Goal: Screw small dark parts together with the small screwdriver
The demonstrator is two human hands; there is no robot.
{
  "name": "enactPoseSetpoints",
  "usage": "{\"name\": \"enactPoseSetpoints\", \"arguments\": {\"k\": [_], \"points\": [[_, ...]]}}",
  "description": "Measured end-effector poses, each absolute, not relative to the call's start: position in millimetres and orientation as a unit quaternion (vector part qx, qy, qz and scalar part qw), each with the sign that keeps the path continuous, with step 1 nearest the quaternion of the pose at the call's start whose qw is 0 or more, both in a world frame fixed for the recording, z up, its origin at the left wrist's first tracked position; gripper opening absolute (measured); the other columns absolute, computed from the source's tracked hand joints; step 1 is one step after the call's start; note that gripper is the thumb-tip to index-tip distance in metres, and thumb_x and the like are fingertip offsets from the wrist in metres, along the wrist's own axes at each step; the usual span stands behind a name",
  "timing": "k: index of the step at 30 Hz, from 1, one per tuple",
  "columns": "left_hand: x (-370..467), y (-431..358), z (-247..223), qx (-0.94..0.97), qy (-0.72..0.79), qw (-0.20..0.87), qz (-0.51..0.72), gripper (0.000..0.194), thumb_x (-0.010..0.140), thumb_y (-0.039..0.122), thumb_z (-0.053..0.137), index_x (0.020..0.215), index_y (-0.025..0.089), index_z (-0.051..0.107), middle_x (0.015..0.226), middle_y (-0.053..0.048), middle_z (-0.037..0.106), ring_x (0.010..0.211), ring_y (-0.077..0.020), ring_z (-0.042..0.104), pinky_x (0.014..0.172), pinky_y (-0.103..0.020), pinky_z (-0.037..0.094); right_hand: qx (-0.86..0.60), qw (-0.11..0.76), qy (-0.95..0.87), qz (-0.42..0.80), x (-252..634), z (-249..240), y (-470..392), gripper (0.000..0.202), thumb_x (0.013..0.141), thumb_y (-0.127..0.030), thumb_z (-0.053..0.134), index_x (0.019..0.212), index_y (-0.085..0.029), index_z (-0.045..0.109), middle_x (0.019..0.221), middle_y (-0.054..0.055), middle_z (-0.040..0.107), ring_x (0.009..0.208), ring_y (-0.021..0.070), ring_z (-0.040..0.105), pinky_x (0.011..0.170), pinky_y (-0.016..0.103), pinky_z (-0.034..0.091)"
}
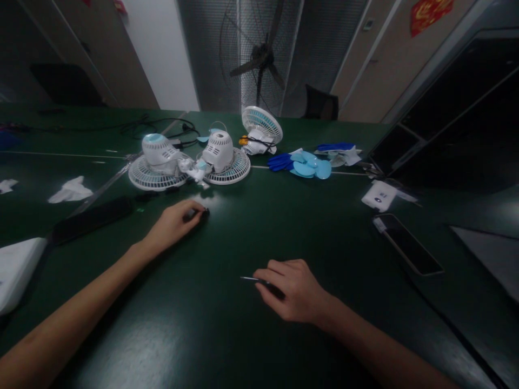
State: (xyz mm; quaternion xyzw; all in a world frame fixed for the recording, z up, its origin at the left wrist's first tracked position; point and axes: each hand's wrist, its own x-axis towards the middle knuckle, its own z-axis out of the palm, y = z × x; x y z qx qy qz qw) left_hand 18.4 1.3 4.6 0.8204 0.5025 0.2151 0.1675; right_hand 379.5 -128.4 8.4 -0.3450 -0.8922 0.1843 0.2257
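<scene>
My left hand (175,221) is closed in a pinch at the table's middle left. Between its fingertips is a small dark piece (206,213), too dim to identify. My right hand (292,289) is wrapped around a slim screwdriver (249,279), whose thin metal shaft points left; most of its handle is hidden in the palm. Beyond my left hand, two white fans lie face down, a left fan (156,156) and a right fan (221,154). Behind them a third small fan (261,129) is tilted, with a dark cord around its base.
Light blue fan blades (310,164) lie beside blue gloves (279,161) at the back. On the right are a phone (409,246) and a white box (379,195). Crumpled white tissue (71,190) and a long black object (93,219) lie on the left of the green table (194,324).
</scene>
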Motion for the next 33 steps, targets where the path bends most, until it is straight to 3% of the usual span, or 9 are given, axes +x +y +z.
{"name": "enactPoseSetpoints", "arguments": {"k": [6, 11, 17, 24, 30, 33], "points": [[83, -47, 17, 0.894, 0.299, 0.277, 0.185, 0.019, 0.107, 0.029, 0.056, 0.116, 0.025, 0.072, 0.121, -0.007, 0.074, 0.114, -0.0225, 0.069, 0.104, -0.041, 0.052, -0.354, 0.27, -0.882, 0.155, 379, 6, -128, 0.02, 0.103, -0.026, 0.056, 0.112, -0.02, 0.073, 0.086, 0.001, 0.07, 0.067, 0.0141, 0.062, 0.061, 0.03, 0.042], [120, -84, 15, 0.906, 0.193, 0.337, 0.168, 0.013, 0.104, 0.019, 0.06, 0.111, 0.023, 0.07, 0.105, -0.006, 0.074, 0.1, -0.02, 0.069, 0.094, -0.037, 0.052, -0.358, 0.355, -0.855, 0.12, 382, 5, -130, 0.018, 0.1, -0.024, 0.056, 0.107, -0.019, 0.072, 0.082, 0.002, 0.071, 0.063, 0.0138, 0.063, 0.06, 0.029, 0.046], [118, -82, 3, 0.882, 0.232, 0.36, 0.198, 0.017, 0.098, 0.019, 0.065, 0.115, 0.023, 0.064, 0.104, -0.006, 0.069, 0.097, -0.0204, 0.065, 0.085, -0.033, 0.052, -0.361, 0.378, -0.84, 0.148, 383, 7, -127, 0.015, 0.097, -0.021, 0.059, 0.102, -0.019, 0.072, 0.081, 0.001, 0.071, 0.061, 0.0126, 0.062, 0.059, 0.028, 0.045], [119, -81, 4, 0.891, 0.272, 0.308, 0.193, 0.034, 0.086, 0.017, 0.07, 0.118, 0.023, 0.059, 0.108, -0.006, 0.066, 0.1, -0.0234, 0.061, 0.087, -0.037, 0.05, -0.371, 0.348, -0.846, 0.16, 382, 4, -124, 0.014, 0.096, -0.02, 0.059, 0.1, -0.019, 0.072, 0.083, 0.001, 0.07, 0.063, 0.0128, 0.061, 0.059, 0.027, 0.044], [121, -80, 5, 0.907, 0.269, 0.276, 0.171, 0.014, 0.094, 0.027, 0.068, 0.106, 0.024, 0.062, 0.1, -0.005, 0.065, 0.095, -0.0239, 0.058, 0.087, -0.039, 0.047, -0.376, 0.294, -0.865, 0.158, 380, 4, -126, 0.015, 0.096, -0.022, 0.058, 0.097, -0.019, 0.073, 0.08, 0.0, 0.069, 0.063, 0.0131, 0.061, 0.059, 0.029, 0.04], [120, -80, 4, 0.908, 0.269, 0.274, 0.168, 0.013, 0.094, 0.027, 0.067, 0.106, 0.023, 0.063, 0.1, -0.005, 0.065, 0.095, -0.0237, 0.057, 0.086, -0.039, 0.046, -0.374, 0.298, -0.865, 0.15, 380, 2, -127, 0.016, 0.097, -0.023, 0.057, 0.098, -0.019, 0.072, 0.081, 0.0, 0.069, 0.062, 0.0129, 0.06, 0.058, 0.028, 0.039]]}}
